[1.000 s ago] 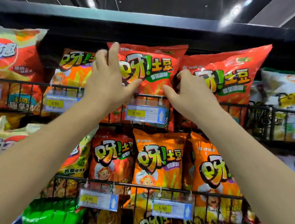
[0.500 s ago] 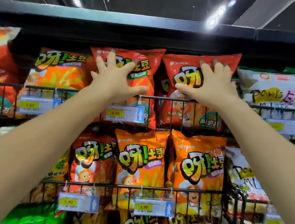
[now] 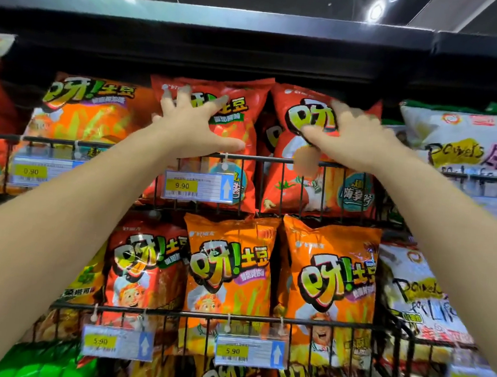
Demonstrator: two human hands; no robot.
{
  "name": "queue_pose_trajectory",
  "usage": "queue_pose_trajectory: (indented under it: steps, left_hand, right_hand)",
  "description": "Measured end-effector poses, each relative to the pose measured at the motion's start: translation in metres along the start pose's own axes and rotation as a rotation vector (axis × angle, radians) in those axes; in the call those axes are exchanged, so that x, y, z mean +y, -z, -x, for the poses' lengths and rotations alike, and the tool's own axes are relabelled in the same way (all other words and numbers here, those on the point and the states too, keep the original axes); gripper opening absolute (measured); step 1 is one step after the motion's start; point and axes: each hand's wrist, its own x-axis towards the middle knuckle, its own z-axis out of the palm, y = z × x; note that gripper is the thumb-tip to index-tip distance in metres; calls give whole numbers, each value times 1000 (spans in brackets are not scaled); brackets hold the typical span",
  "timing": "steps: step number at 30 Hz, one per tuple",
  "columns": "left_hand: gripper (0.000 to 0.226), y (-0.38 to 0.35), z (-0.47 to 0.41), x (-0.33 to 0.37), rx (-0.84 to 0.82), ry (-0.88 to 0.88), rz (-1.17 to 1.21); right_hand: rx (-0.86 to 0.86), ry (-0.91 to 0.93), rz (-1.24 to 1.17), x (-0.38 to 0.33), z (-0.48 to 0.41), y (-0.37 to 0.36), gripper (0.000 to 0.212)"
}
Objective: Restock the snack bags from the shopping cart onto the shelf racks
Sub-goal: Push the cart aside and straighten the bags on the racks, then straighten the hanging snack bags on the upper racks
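I've got my left hand (image 3: 193, 122) spread flat on one red bag (image 3: 246, 118). Right hand (image 3: 351, 139), fingers spread too, presses the next red bag (image 3: 284, 178).

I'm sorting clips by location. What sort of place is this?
Most likely a supermarket snack aisle: black wire racks are packed with rows of snack bags, and printed price tags hang from the rack fronts.
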Motion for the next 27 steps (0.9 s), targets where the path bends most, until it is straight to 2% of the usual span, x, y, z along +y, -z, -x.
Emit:
queue_pose_trajectory:
  steps: [3, 8, 15, 22, 27]
  left_hand:
    - [97, -1, 0, 0, 11, -3, -107]
    - [83, -4, -3, -4, 92, -53, -146]
    - [87, -4, -7, 15, 8, 23, -123]
    - [73, -10, 9, 7, 106, -25, -37]
    - [67, -16, 64, 15, 192, -196, -41]
  right_hand:
    - [43, 4, 177, -10, 4, -5, 96]
    - [68, 165, 115, -10, 1, -6, 84]
    - [-47, 58, 134, -27, -4, -10, 86]
    - [64, 87, 8, -24, 25, -8, 75]
    - [203, 187, -182, -11, 85, -18, 69]
